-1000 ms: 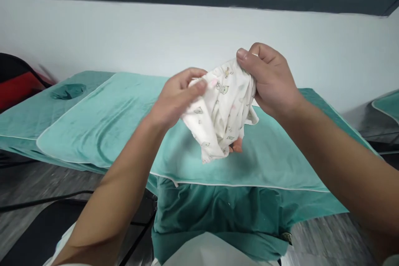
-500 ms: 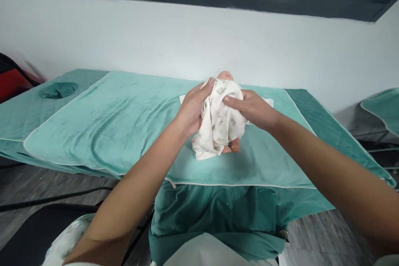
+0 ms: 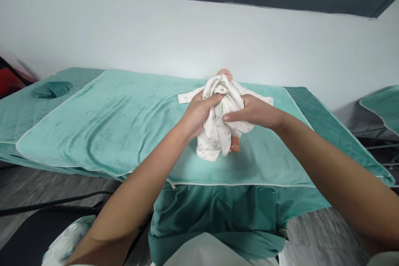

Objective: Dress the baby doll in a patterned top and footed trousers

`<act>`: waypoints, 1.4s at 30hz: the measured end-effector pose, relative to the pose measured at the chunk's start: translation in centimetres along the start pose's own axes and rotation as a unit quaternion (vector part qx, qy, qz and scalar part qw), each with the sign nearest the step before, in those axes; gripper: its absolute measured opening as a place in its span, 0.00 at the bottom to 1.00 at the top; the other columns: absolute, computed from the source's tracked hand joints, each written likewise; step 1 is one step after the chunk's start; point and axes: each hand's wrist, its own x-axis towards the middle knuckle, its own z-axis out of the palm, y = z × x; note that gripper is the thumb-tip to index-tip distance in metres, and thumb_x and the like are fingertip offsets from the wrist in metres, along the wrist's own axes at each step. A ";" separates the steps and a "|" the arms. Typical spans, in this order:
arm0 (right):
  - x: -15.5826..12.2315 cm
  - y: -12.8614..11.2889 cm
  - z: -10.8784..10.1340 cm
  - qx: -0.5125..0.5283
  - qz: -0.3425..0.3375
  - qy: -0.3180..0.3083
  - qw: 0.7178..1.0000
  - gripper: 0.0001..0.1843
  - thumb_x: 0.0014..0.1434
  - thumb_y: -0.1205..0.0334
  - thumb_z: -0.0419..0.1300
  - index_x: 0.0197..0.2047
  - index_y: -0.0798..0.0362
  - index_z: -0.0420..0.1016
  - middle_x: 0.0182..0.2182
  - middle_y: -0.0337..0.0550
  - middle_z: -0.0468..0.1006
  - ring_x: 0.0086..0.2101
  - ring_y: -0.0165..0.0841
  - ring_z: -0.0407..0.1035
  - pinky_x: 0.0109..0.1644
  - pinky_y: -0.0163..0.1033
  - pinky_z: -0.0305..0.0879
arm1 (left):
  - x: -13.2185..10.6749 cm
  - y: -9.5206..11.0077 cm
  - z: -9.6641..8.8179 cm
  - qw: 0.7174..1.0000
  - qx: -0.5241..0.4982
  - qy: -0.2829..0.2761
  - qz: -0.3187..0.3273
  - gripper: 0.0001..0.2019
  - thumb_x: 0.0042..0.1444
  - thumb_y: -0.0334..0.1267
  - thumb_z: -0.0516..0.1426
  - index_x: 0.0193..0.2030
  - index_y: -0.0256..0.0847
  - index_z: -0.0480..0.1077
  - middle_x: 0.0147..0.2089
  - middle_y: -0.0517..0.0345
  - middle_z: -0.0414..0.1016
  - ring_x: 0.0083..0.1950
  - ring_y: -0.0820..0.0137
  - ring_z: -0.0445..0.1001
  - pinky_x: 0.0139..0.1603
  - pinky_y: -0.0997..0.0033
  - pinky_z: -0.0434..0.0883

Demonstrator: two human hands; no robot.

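Note:
My left hand (image 3: 200, 115) and my right hand (image 3: 254, 111) are closed on a white printed baby garment (image 3: 218, 122). Its gathered cloth forms a loop at the top, and folds hang below. Whether it is a top or trousers I cannot tell. Behind the cloth, a baby doll (image 3: 225, 74) lies on its back on the bed, head toward the wall. Most of its body is hidden; part of the head and a foot (image 3: 235, 147) show. White sleeves (image 3: 187, 96) stretch out to both sides of the doll.
A teal cover (image 3: 124, 120) lies over the massage bed (image 3: 336, 133), which has a face hole (image 3: 52, 89) at the left end. A white wall (image 3: 156, 37) rises behind. At lower left is a black chair (image 3: 28, 232) with patterned cloth (image 3: 68, 237) on it.
The garment has been turned and bunched, so a loop now shows at its top. My left thumb has moved right and down onto the cloth. More of the white sleeves shows.

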 end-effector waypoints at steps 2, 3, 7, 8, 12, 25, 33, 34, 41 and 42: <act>0.2 0.0 0.1 0.027 -0.015 0.061 0.998 0.21 0.53 0.46 0.70 0.42 0.52 0.79 0.37 0.44 0.81 0.38 0.40 0.76 0.39 0.41 0.72 | -0.2 -0.2 -0.1 1.000 0.009 -0.013 -0.025 0.18 0.51 0.48 0.66 0.45 0.40 0.76 0.37 0.55 0.82 0.39 0.61 0.81 0.38 0.66 0.75; 0.4 0.0 0.0 0.048 -0.037 0.105 0.993 0.19 0.54 0.46 0.68 0.42 0.51 0.78 0.37 0.43 0.81 0.38 0.39 0.75 0.40 0.41 0.71 | -0.4 -0.3 -0.2 0.999 0.019 -0.024 -0.040 0.19 0.51 0.49 0.67 0.45 0.39 0.76 0.38 0.54 0.82 0.39 0.60 0.81 0.39 0.65 0.76; 1.6 0.6 -0.9 0.091 -0.082 0.200 0.972 0.16 0.58 0.44 0.63 0.36 0.49 0.75 0.34 0.41 0.78 0.38 0.39 0.74 0.39 0.43 0.71 | -0.8 -0.2 -0.6 0.983 0.101 -0.104 -0.115 0.21 0.43 0.45 0.72 0.43 0.38 0.78 0.41 0.50 0.83 0.40 0.58 0.81 0.43 0.62 0.77; 1.7 0.9 -1.1 0.093 -0.076 0.204 0.972 0.16 0.58 0.44 0.63 0.35 0.48 0.74 0.33 0.40 0.78 0.37 0.40 0.73 0.39 0.43 0.71 | -0.7 -0.1 -0.6 0.980 0.107 -0.115 -0.120 0.22 0.43 0.44 0.72 0.43 0.38 0.78 0.41 0.49 0.83 0.41 0.58 0.81 0.44 0.61 0.77; 1.0 2.0 -1.3 0.105 -0.038 0.142 0.984 0.22 0.56 0.40 0.65 0.43 0.50 0.76 0.38 0.42 0.81 0.40 0.41 0.75 0.41 0.43 0.72 | 0.4 -0.5 -0.8 0.996 0.029 -0.066 -0.058 0.22 0.45 0.46 0.71 0.46 0.39 0.77 0.43 0.51 0.83 0.44 0.59 0.81 0.47 0.62 0.77; 1.6 1.7 -0.5 0.120 -0.062 0.178 0.975 0.28 0.55 0.34 0.64 0.48 0.48 0.76 0.42 0.43 0.81 0.47 0.43 0.76 0.48 0.47 0.74 | 0.0 -2.0 -0.4 0.986 0.017 -0.105 -0.124 0.24 0.47 0.49 0.70 0.48 0.38 0.76 0.42 0.47 0.83 0.44 0.54 0.82 0.42 0.59 0.78; 0.0 4.4 0.1 0.170 -0.040 0.167 0.970 0.29 0.50 0.40 0.69 0.48 0.50 0.77 0.43 0.44 0.82 0.45 0.43 0.76 0.48 0.46 0.74 | 1.6 -2.9 1.6 0.988 -0.122 0.012 -0.099 0.22 0.55 0.55 0.63 0.47 0.40 0.75 0.36 0.53 0.82 0.41 0.58 0.82 0.44 0.58 0.79; -0.6 5.2 0.0 0.168 -0.019 0.168 0.971 0.29 0.48 0.42 0.71 0.48 0.51 0.78 0.42 0.45 0.83 0.44 0.44 0.77 0.47 0.46 0.74 | 1.5 -3.6 1.6 0.984 -0.124 0.013 -0.127 0.20 0.54 0.53 0.64 0.46 0.40 0.75 0.33 0.53 0.81 0.37 0.59 0.82 0.41 0.59 0.79; -6.5 11.9 3.2 0.203 0.155 0.154 0.955 0.25 0.46 0.46 0.73 0.43 0.54 0.81 0.38 0.50 0.84 0.40 0.45 0.78 0.46 0.48 0.75 | -0.3 -10.2 1.0 0.957 0.043 0.006 -0.287 0.14 0.49 0.44 0.67 0.38 0.38 0.75 0.32 0.51 0.81 0.33 0.61 0.80 0.34 0.64 0.76; -7.0 12.8 4.0 0.213 0.160 0.156 0.951 0.24 0.48 0.46 0.72 0.43 0.54 0.81 0.40 0.51 0.84 0.41 0.46 0.77 0.47 0.49 0.74 | -0.5 -10.7 1.1 0.958 0.114 -0.005 -0.264 0.14 0.50 0.46 0.66 0.38 0.39 0.76 0.35 0.50 0.82 0.36 0.60 0.80 0.35 0.65 0.75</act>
